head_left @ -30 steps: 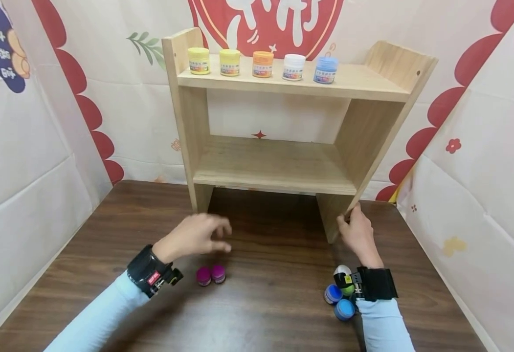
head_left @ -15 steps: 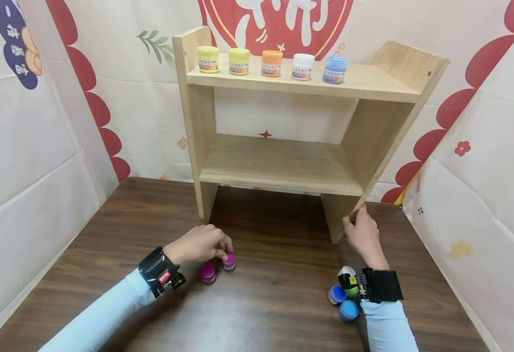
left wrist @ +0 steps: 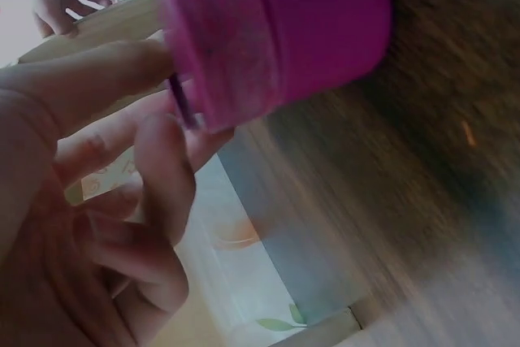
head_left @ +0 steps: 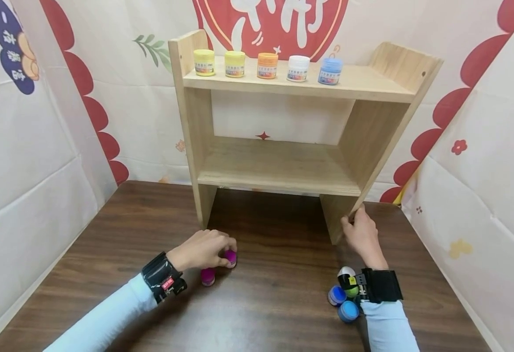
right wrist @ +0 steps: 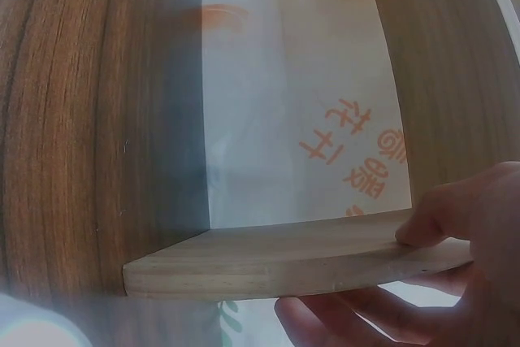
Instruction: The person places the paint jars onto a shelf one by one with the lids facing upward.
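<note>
My left hand (head_left: 203, 248) pinches the farther of two magenta paint jars (head_left: 231, 259) with thumb and fingers, low over the table in front of the shelf. Closer to me stands the second magenta jar (head_left: 208, 277), just by the left fingers. A magenta jar (left wrist: 325, 38) fills the top of the left wrist view and covers part of the fingertips. My right hand (head_left: 362, 235) grips the front edge of the right side panel of the wooden shelf (head_left: 279, 182). The right wrist view has the thumb on one face of that panel (right wrist: 276, 270) and fingers on the other.
On the shelf's top board stand two yellow jars (head_left: 204, 63), an orange jar (head_left: 267, 66), a white jar (head_left: 298, 69) and a light blue jar (head_left: 330, 72). Beside my right wrist are two blue jars (head_left: 348, 311), with white and green ones partly hidden by the strap.
My left hand has come down from above the table onto the farther magenta jar, and its fingers have closed around it. The right hand keeps its grip on the shelf panel.
</note>
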{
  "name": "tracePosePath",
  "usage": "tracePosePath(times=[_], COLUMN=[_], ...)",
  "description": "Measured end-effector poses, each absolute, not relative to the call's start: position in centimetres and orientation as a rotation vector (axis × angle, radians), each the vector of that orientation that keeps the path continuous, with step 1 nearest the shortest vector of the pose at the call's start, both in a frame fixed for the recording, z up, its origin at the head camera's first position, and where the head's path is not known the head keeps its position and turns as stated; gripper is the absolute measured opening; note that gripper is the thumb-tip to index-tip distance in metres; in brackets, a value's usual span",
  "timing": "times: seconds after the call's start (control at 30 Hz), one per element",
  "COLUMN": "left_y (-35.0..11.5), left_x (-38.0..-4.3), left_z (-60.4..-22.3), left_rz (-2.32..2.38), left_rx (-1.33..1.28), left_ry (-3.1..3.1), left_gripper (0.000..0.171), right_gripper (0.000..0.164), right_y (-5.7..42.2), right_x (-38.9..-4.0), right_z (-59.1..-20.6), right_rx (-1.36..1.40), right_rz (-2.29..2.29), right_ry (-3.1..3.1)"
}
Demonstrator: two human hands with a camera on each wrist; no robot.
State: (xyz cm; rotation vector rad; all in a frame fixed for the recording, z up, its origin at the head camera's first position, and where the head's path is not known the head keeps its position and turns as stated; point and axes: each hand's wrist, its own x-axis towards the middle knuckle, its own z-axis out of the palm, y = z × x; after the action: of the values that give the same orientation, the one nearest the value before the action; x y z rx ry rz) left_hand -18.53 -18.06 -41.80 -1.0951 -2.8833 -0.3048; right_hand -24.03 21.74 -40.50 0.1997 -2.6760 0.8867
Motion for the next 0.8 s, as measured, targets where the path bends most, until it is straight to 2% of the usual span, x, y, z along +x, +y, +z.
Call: tracePosePath(times=[0.23,0.8], left_y=[-16.3,-7.7], left_x=[-19.7,-22.2], left_z=[-38.2,-22.2], left_rz=[-0.450,-0.785], left_rx=[-1.074,-1.332], left_ry=[-2.721,-1.968], left_gripper=[0.031,0.025], right_gripper=[0.036,0.039], right_y=[21.8,21.9], right_x=[-24.0,-24.1], right_z=[-40.4,-40.6], right_rx=[0.192,0.209], right_rz=[0.889,0.891], right_ry=[-2.668,-2.658])
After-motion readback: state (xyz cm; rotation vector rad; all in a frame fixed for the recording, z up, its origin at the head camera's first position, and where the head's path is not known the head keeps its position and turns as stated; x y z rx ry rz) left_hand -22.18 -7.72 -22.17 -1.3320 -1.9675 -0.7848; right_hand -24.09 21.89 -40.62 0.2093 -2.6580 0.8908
